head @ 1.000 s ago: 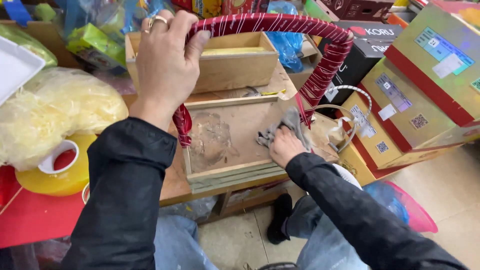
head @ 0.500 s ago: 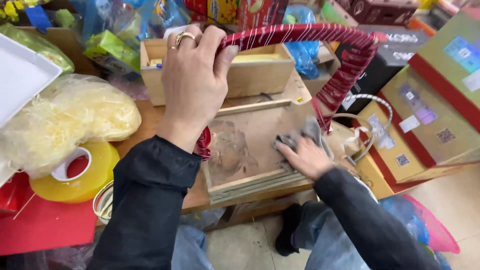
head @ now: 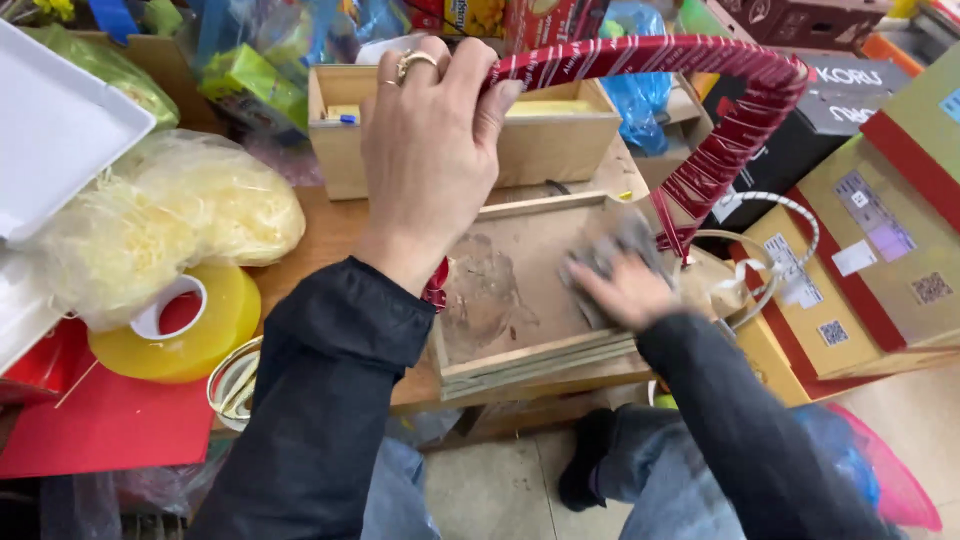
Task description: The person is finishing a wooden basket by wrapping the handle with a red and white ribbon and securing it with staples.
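Note:
A shallow wooden tray basket (head: 520,365) sits at the table's front edge, with a red ribbon-wrapped handle (head: 740,110) arching over it. My left hand (head: 430,150) grips the top of that handle, rings on two fingers. My right hand (head: 625,290) is pressed flat inside the tray on a grey cloth (head: 610,250), blurred by motion. The tray floor (head: 490,290) shows dusty smears to the left of the cloth.
A second open wooden box (head: 340,150) stands behind the tray. A bag of yellow shredded filling (head: 170,225), a yellow tape roll (head: 190,325) and a white tray (head: 60,130) lie left. Stacked cardboard gift boxes (head: 880,240) fill the right. Red paper (head: 110,425) lies at front left.
My right hand has slid the grey cloth across the tray floor, toward the right side. My left hand keeps its hold on the handle. The view has shifted slightly.

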